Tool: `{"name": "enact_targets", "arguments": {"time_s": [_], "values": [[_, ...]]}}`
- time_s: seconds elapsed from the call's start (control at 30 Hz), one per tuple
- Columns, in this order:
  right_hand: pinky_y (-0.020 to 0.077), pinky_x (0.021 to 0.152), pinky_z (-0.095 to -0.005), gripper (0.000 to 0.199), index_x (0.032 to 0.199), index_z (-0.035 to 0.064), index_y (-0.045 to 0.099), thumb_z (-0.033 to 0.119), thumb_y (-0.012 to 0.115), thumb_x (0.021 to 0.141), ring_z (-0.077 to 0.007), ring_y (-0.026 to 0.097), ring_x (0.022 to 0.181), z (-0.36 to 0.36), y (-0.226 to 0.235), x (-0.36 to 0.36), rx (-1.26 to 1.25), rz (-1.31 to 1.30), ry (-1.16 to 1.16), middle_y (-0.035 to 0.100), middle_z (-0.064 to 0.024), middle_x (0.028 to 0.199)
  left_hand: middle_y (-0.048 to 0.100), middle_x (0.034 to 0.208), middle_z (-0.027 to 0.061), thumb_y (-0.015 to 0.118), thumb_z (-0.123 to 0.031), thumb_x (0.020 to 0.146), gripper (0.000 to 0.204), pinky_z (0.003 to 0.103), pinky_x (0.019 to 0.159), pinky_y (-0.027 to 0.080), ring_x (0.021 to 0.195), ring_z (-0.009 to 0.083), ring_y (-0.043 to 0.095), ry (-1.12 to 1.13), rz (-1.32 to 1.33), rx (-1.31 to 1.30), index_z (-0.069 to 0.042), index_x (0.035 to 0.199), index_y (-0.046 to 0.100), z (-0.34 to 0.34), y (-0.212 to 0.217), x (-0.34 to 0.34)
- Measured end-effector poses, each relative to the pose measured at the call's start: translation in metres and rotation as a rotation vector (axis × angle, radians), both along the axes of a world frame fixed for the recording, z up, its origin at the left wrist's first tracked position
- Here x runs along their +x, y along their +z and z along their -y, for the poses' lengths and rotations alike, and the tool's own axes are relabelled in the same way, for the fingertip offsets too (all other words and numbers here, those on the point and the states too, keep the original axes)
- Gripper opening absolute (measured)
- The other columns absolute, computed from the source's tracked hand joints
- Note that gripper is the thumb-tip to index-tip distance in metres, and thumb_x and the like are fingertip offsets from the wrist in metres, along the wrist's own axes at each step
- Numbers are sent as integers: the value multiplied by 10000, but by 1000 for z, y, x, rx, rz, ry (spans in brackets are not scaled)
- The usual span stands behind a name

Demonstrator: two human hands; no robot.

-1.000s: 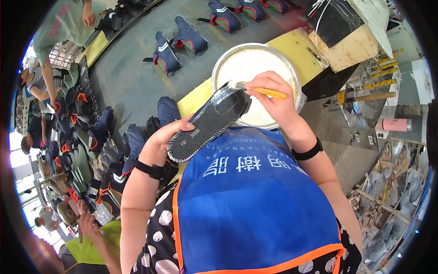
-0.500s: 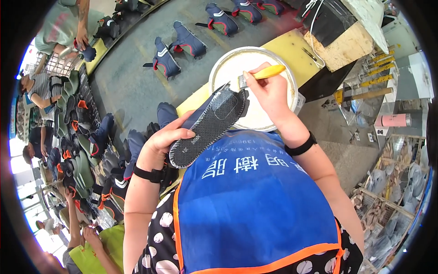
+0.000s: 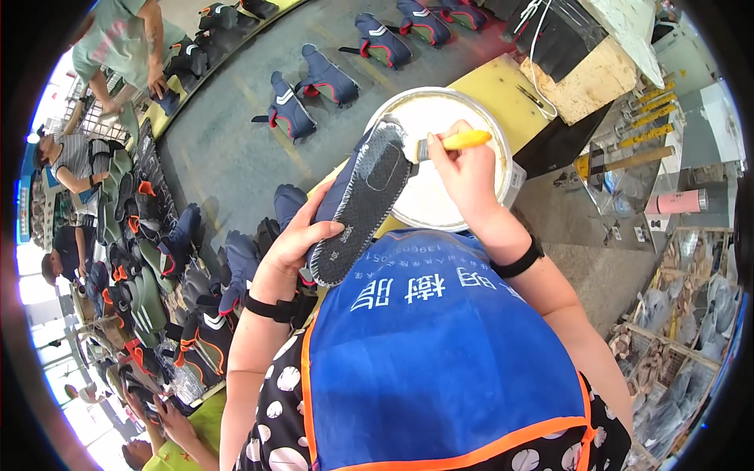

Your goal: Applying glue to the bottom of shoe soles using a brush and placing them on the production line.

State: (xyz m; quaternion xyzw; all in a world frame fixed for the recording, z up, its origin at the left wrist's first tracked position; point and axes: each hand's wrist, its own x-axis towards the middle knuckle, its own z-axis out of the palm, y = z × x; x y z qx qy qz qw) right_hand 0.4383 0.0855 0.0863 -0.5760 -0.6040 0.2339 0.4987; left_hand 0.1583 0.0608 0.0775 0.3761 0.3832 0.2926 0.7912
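Note:
A dark navy shoe upper (image 3: 363, 200) is turned with its black stitched underside up. My left hand (image 3: 302, 235) grips it along its left side, thumb pressed on the underside. In my right hand (image 3: 470, 177) is a paintbrush (image 3: 468, 140) with a yellow handle. Its bristles touch the right edge of the underside near the far end. White wet coating shows along the rim at that end. Below the brush and shoe stands a round bucket (image 3: 506, 157) of white, glue-like liquid, partly hidden by my right hand and the shoe.
Several navy shoe uppers (image 3: 328, 76) stand on a grey-green conveyor belt (image 3: 228, 133) ahead. A yellow board (image 3: 495, 90) lies behind the bucket. Shoes and green soles (image 3: 141, 290) crowd a rack at left, where other people work. A pink bottle (image 3: 682, 202) is at far right.
The brush has moved from the far tip of the underside down its right edge. My left hand has turned the shoe slightly more upright, and more white shows along the tip.

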Motion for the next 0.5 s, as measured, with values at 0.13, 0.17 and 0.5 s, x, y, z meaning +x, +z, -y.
{"name": "enact_targets", "arguments": {"time_s": [0.13,0.17,0.5], "values": [[409,511,-289,250,757,33,502,105,693,903,-119,516,527,26,2,-15,-11,-79,50,552,-61,607,483,1421,148,692,-152,730,885,356,1123,342,1312,244,478,66,27,-1,-34,1518,307,0,-7,1],[406,515,-265,235,763,31,507,77,686,907,-84,514,553,32,7,-17,-55,-136,101,546,-44,617,483,1421,148,692,-152,730,885,356,1123,342,1312,244,478,68,26,0,-34,1518,307,1,-7,1],[409,530,-228,173,786,11,552,36,685,893,-49,525,597,-10,23,0,130,-237,142,571,-31,701,484,1399,135,712,-164,699,910,348,1099,361,1292,238,481,-20,47,35,-48,1512,318,0,-7,-2]]}}
